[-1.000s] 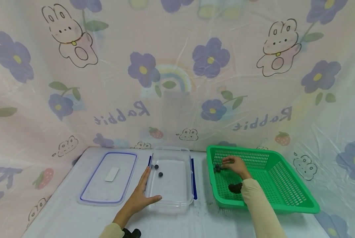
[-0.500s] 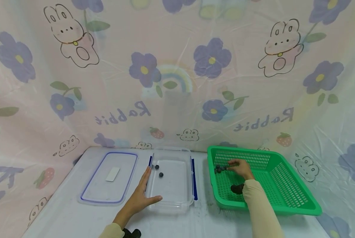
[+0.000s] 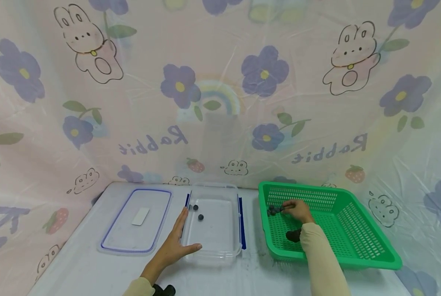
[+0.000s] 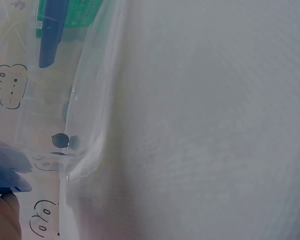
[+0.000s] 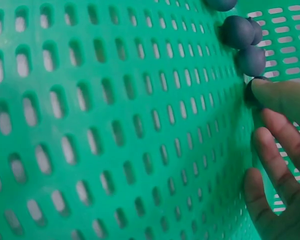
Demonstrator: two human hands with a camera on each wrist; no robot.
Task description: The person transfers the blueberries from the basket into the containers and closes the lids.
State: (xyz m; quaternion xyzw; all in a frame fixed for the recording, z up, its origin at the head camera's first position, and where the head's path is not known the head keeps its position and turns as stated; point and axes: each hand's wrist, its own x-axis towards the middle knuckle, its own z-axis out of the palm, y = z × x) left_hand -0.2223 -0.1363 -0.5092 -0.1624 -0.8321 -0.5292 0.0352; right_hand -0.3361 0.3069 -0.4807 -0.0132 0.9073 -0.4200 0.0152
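Right wrist view, fingertip [image 5: 270,95] touching berry [image 5: 251,93]

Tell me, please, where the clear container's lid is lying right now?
In the head view the lid lies flat on the table's left side, just left of the clear container that the left hand rests against.

**Long cream sleeves, bare hands**

Wearing a pale cream long-sleeved top, snug and plain, no print or logo. Right sleeve [image 3: 322,263] running right down to the wrist, cuff sitting tight. Left sleeve [image 3: 138,287] only peeking in at the bottom edge. Left hand [image 3: 172,246] and right hand [image 3: 298,209] bare, no gloves, no rings or watch showing. Small black strapped-on thing [image 3: 164,290] beside the left cuff.
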